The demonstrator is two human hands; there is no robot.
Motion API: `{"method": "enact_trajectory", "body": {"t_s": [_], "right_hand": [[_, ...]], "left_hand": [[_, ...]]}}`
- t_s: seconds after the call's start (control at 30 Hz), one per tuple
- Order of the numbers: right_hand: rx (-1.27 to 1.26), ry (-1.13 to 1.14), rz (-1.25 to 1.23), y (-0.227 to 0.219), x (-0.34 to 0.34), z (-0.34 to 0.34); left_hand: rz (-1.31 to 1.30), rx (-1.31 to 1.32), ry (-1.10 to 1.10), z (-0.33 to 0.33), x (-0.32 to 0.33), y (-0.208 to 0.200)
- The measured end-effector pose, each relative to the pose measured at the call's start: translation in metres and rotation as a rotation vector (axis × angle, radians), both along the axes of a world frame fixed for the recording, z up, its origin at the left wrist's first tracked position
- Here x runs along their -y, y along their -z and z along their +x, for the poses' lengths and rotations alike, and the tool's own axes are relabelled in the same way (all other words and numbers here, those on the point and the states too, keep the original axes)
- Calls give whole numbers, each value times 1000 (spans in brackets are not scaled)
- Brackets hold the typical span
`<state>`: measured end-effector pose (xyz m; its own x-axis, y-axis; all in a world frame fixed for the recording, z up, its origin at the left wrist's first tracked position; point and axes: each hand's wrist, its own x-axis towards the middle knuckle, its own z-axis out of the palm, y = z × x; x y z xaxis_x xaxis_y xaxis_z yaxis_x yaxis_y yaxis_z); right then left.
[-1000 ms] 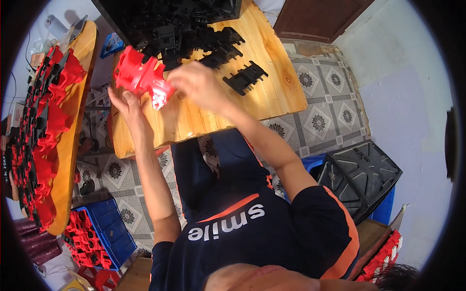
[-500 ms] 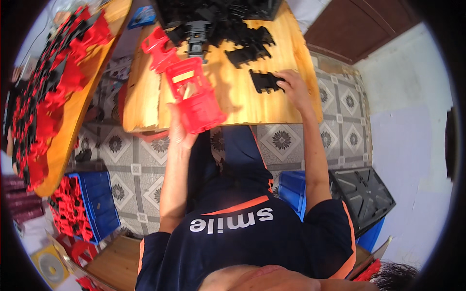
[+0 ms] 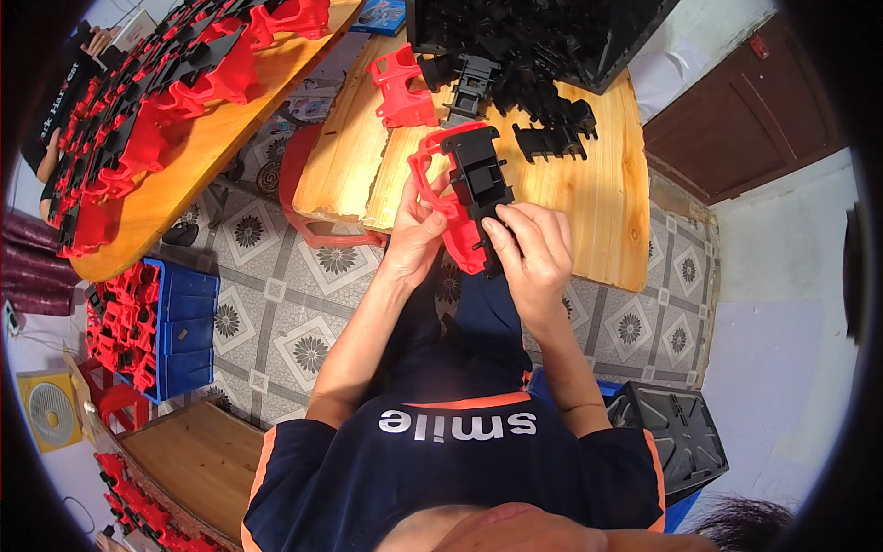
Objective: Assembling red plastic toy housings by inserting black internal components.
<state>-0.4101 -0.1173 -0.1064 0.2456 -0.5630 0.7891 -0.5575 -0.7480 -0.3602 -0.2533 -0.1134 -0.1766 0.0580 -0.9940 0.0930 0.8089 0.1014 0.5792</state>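
My left hand (image 3: 417,232) grips a red plastic frame (image 3: 458,237) by its left side, above the near edge of the wooden table. A black plastic bracket (image 3: 481,166) lies against the red frame's right part, tilted with it. My right hand (image 3: 535,253) is closed on the lower right of the black bracket, thumb and fingers pinching it. I cannot tell whether the two parts are locked together. Beyond them on the table lie another red frame (image 3: 405,97), a dark grey bracket (image 3: 472,90) and several loose black brackets (image 3: 552,140).
A black crate (image 3: 635,55) of black parts stands at the table's far side. Leftward, a second table (image 3: 175,198) carries rows of red-and-black pieces. A blue bin (image 3: 189,327) of red parts stands below it. Another person's hand (image 3: 99,41) shows at far left.
My right hand has brought the black bracket from the table to the red frame in my left hand. The frame has turned, and the whole view has shifted.
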Motion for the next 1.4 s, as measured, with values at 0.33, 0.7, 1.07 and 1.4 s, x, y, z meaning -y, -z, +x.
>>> {"method": "enact_trajectory", "body": {"t_s": [0.33, 0.7, 1.07, 1.4], "right_hand": [[-153, 7, -98, 5, -8, 16], [282, -294, 524, 4, 47, 28], [327, -519, 809, 13, 69, 34], [703, -856, 1138, 27, 84, 22]], "left_hand": [[-102, 30, 33, 10, -1, 9], [-18, 483, -172, -5, -7, -18], [200, 434, -191, 1, -7, -33], [158, 238, -408, 25, 23, -58]]}}
